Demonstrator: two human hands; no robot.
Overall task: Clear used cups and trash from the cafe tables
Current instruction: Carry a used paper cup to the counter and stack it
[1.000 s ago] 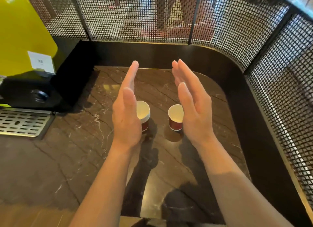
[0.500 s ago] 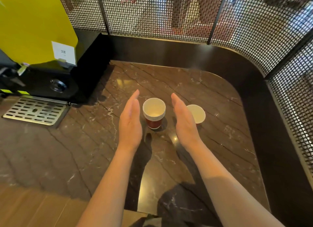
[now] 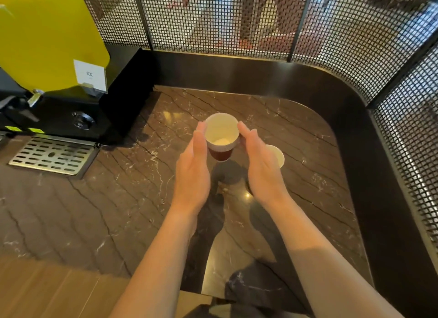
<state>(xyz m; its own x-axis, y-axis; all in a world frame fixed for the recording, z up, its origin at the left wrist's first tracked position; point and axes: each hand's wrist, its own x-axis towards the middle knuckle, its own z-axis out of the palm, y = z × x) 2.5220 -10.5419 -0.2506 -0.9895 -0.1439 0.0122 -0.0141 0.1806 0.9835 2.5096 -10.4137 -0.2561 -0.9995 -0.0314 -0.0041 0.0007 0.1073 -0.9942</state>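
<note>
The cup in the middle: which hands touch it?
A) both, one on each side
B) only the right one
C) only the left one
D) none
A: the left hand and the right hand each press straight fingers against a side of the cup.

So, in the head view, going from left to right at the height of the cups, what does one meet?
In order: metal drip tray → left hand → red paper cup between both hands → right hand → second cup → black mesh fence.
</note>
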